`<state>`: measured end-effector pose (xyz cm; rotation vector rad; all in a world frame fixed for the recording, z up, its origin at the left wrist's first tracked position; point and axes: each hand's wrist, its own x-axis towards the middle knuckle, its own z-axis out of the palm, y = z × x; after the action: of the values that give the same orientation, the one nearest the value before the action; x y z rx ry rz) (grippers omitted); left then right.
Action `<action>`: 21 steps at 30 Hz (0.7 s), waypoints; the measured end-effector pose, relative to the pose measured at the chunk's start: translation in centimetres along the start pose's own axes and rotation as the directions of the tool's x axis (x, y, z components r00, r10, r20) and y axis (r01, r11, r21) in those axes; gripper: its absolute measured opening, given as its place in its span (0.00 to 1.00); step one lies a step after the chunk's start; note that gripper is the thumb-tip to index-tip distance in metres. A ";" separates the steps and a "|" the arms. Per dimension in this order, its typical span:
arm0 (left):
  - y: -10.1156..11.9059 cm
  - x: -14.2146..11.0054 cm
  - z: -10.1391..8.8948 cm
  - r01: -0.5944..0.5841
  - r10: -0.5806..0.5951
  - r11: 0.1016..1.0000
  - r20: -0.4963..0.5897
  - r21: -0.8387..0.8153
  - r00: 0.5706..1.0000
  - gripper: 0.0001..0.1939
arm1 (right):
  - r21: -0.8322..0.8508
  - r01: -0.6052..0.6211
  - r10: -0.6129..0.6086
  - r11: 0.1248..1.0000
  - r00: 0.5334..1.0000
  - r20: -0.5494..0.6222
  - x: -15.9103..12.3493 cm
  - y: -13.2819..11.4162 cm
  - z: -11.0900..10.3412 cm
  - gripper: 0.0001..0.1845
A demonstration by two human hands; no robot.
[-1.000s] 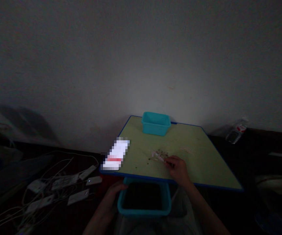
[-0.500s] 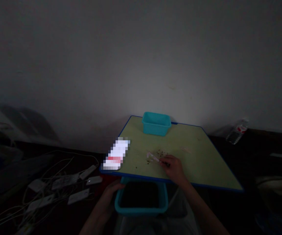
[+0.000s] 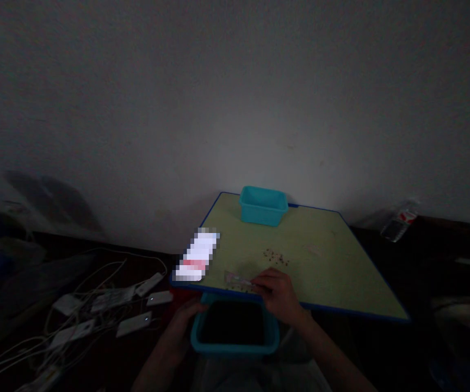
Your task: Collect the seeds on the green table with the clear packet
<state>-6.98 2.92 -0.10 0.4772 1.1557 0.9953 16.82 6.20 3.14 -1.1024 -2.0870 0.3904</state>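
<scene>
My left hand (image 3: 184,321) grips the left rim of a teal bin (image 3: 235,348) held just under the near edge of a small green table (image 3: 325,272). My right hand (image 3: 278,291) rests closed at that near edge, pinching a small pale pinkish object (image 3: 237,280) that lies on the tabletop right above the bin. A scatter of small dark specks (image 3: 276,256) sits on the table a little farther back. The room is very dark.
A second, smaller teal bin (image 3: 263,206) stands at the table's far edge by the wall. A lit phone (image 3: 197,255) lies at the table's left corner. Cables and white adapters (image 3: 108,305) cover the floor at left. A plastic bottle (image 3: 398,224) lies at right.
My right hand has dragged the pale object from the table's middle toward the near edge, leaving the dark specks behind. The teal bin in my left hand shifted slightly left.
</scene>
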 end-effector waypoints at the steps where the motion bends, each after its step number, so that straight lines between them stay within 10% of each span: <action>1: 0.0 0.0 0.0 0.013 -0.013 1.000 0.003 -0.015 1.000 0.17 | 0.006 0.005 -0.005 1.000 1.000 0.002 -0.2 -0.1 -0.1 0.09; 13: 0.3 -1.9 0.4 -0.052 0.054 0.998 0.142 -0.022 0.988 0.13 | 0.053 -0.029 0.030 0.998 0.999 -0.025 -1.2 -0.5 -0.5 0.09; 21: 1.4 -3.9 1.7 -0.109 0.109 0.994 0.026 0.015 0.994 0.04 | 0.087 -0.062 0.061 0.994 0.998 0.010 -0.9 -0.5 -1.1 0.07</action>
<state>-6.18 0.58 3.70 0.5689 1.1257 1.0720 17.67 5.06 3.79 -1.1166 -2.0265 0.5121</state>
